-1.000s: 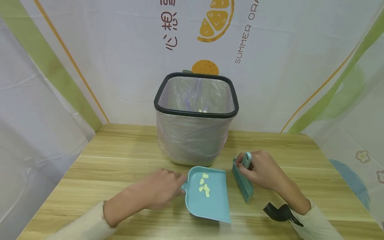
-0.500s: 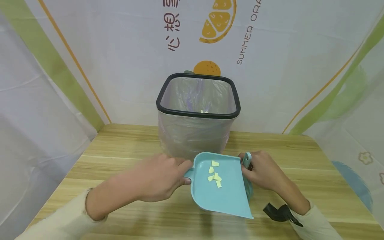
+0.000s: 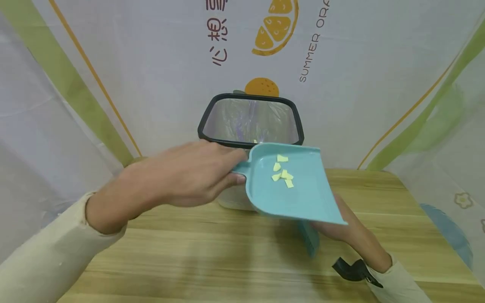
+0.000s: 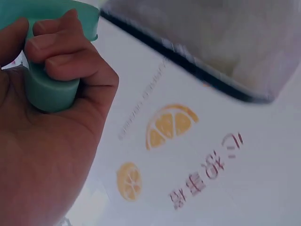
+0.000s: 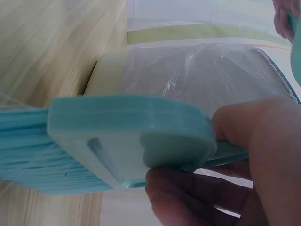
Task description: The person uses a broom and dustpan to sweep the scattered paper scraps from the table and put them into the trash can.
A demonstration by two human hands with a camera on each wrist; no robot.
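My left hand [image 3: 201,172] grips the handle of a light blue dustpan [image 3: 299,200], raised above the table in front of the bin. Several small pale yellow scraps [image 3: 284,174] lie in the pan. In the left wrist view the fingers [image 4: 75,63] curl round the handle. Below the pan, my right hand [image 5: 263,141] holds a matching blue brush [image 5: 127,117], bristles toward the table. In the head view the dustpan hides most of that hand and brush. The bin [image 3: 204,122], black-rimmed and lined with a clear bag, stands behind, its front partly covered by the pan.
The wooden table [image 3: 182,252] runs up to a white curtain [image 3: 159,63] printed with oranges and lettering. Similar cloth hangs on both sides. A black strap piece [image 3: 352,269] sits at the right wrist. A little pale scrap shows inside the bin.
My left hand has lifted the dustpan with its scraps up and to the right, from low over the table to the height of the bin's front rim. The right hand has stayed in place.
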